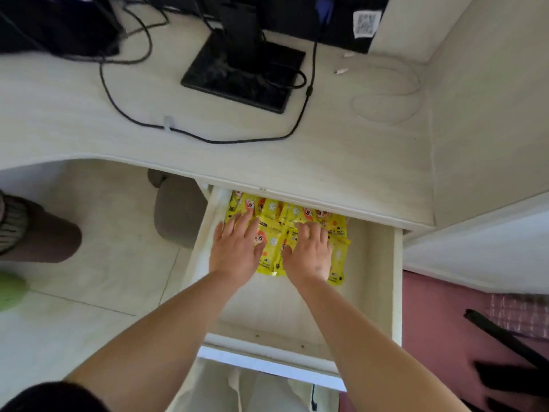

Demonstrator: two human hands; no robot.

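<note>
While the drawer [397, 278] stood pulled out from under the pale desk [267, 156], both hands lay palm down on the yellow sachets [271, 237] inside it. These sachets, printed with a cartoon face and small flowers, were spread flat and overlapping across the far part of the drawer floor, their back row partly tucked under the desk edge; the nearer part of the floor showed bare wood. The left hand [236, 248] rested on the left side of the sachets, near the drawer's left wall, with its fingers straight and fanned apart, gripping nothing. The right hand [309, 251] pressed on the right side of the sachets, its fingers close together and only slightly bent at the tips, its thumb stretched toward the other hand; it clasped nothing either. The two thumbs were near each other but apart.

On the desk stood a black monitor stand [243, 72], with a black cable [208, 139] looping in front of it and a white cable [386, 110] coiled to the right. A grey stool [178, 209] sat under the desk, just left of the drawer.
</note>
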